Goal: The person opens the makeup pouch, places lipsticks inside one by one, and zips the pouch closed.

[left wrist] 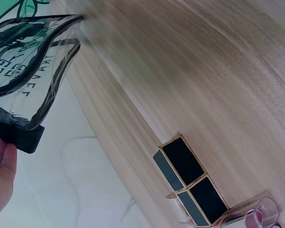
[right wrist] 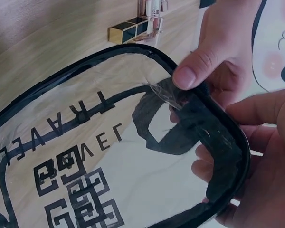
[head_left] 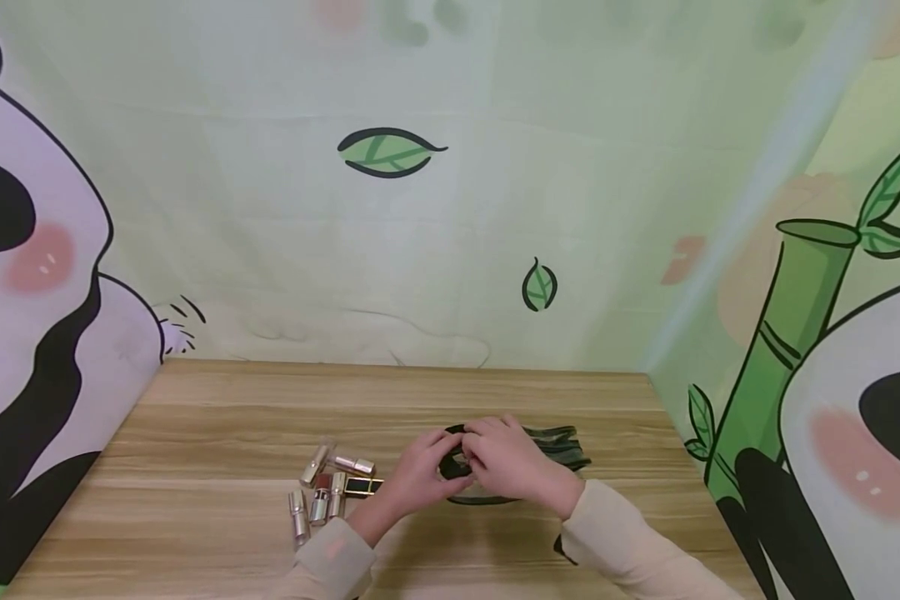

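Note:
A clear plastic zip pouch with black trim and black TRAVEL lettering lies between my hands, raised off the table in the wrist views. My left hand pinches its end near a black strap loop, thumb pressed on the clear plastic. Beside it, my right hand grips the black-edged rim, fingers curled behind it. Black ribbed trim of the pouch sticks out past the right hand. Most of the pouch is covered by the hands in the head view.
Left of the hands, several lipsticks lie clustered on the wooden table. One lipstick box-shaped tube, black and gold, lies among them. A small dark piece shows by the right cuff. A panda-print backdrop borders the table.

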`<state>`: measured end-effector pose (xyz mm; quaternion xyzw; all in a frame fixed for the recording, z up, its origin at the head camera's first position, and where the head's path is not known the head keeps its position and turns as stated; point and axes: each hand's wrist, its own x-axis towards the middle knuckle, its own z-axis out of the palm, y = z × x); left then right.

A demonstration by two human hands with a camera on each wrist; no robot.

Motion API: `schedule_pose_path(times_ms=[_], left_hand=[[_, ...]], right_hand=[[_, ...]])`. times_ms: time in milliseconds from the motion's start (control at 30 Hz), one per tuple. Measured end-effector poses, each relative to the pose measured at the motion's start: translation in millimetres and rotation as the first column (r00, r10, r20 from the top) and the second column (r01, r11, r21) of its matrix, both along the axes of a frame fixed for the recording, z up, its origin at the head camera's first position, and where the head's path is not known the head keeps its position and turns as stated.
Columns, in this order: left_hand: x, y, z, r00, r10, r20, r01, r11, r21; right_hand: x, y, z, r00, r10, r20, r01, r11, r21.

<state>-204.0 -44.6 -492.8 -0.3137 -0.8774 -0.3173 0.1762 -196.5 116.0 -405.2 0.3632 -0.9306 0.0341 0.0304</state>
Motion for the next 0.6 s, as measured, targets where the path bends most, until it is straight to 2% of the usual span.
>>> schedule_pose_path(times_ms=[167, 600], left_hand=[[0.0, 0.0, 0.3, 1.0, -0.001, -0.008, 0.001, 1.0, 0.013], [0.6, -1.7, 0.4, 1.0, 0.0, 0.018, 0.0, 1.0, 0.001]], right_hand=[[-3.1, 3.6, 3.4, 0.998, 0.036, 0.056, -0.034, 0.998, -0.048], [-5.3, 6.4, -0.7, 0.996, 0.086, -0.015, -0.087, 0.989, -0.121]])
